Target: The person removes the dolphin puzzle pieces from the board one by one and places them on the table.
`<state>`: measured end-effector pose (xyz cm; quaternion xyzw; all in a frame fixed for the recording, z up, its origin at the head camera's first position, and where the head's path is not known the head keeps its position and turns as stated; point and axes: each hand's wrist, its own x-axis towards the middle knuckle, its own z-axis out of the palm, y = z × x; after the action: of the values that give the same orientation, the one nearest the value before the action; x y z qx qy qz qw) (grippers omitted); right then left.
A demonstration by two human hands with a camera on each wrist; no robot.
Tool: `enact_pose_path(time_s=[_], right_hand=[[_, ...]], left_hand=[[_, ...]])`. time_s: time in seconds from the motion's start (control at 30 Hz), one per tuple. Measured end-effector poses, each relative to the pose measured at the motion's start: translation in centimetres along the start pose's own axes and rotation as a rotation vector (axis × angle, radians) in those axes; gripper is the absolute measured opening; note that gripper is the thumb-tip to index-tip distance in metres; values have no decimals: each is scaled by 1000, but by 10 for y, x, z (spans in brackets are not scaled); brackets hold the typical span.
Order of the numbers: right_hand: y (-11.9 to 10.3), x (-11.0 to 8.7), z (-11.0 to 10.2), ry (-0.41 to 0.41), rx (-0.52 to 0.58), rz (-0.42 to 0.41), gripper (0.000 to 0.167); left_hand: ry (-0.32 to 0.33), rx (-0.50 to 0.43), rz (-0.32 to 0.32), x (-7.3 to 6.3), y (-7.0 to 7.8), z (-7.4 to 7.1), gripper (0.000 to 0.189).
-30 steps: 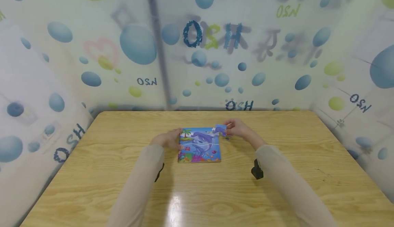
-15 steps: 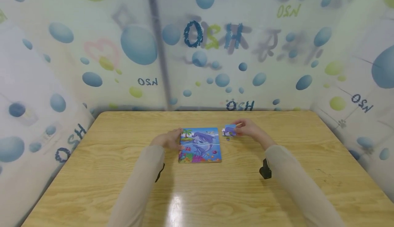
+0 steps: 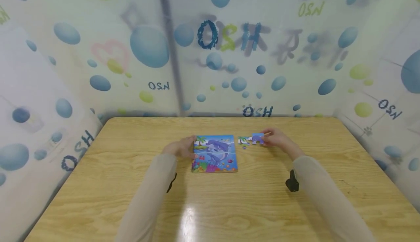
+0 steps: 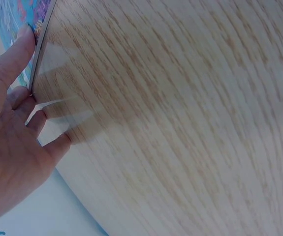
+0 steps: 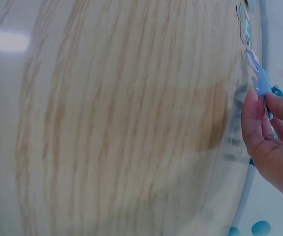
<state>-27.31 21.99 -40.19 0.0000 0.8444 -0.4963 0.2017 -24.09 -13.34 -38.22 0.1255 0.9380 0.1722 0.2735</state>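
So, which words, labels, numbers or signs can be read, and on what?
"OSH", perhaps "H2O" mirrored: on the patterned backdrop, centre, below that, and left.
"OSN", perhaps "N2O" mirrored: same backdrop, centre-left, upper right and right.
Grey lettering there: too blurred.
Green mark, left edge: cut off.
Dolphin puzzle, loose pieces: nothing readable.

Mirrored lettering, patterned wall [image 3: 285, 100] beyond both hands.
Big H2O [image 3: 228, 38], blue-green-blue, high between left hand [image 3: 178, 148] and right hand [image 3: 279, 140]; small blue H2O [image 3: 257, 112] low, just left of right hand; slanting H2O [image 3: 77, 151] well left of left hand. Small N2O [image 3: 159, 86] above left hand, green N2O [image 3: 309, 9] high above right, slanting N2O [image 3: 389, 109] well right of it. Grey characters [image 3: 288, 45] above right hand: too blurred to read.
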Motion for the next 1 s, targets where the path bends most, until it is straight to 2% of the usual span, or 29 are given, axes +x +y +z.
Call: enact_pose_path(time_s=[0.2,0.43,0.8,1.0], right_hand=[[3,-2,-5,12,-32,4,42],[6,-1,-4,66,-50,2,40],[6,-1,-3,124,-214,11,37],[10,1,-3,119,-223,11,36]], left_hand=[[3,-1,-16,3,-1,0,80],[2,4,-12,5,-3,0,79],[-3,5,-16,4,-2,-1,80],[-9,-3,-18,4,-3,0,80]])
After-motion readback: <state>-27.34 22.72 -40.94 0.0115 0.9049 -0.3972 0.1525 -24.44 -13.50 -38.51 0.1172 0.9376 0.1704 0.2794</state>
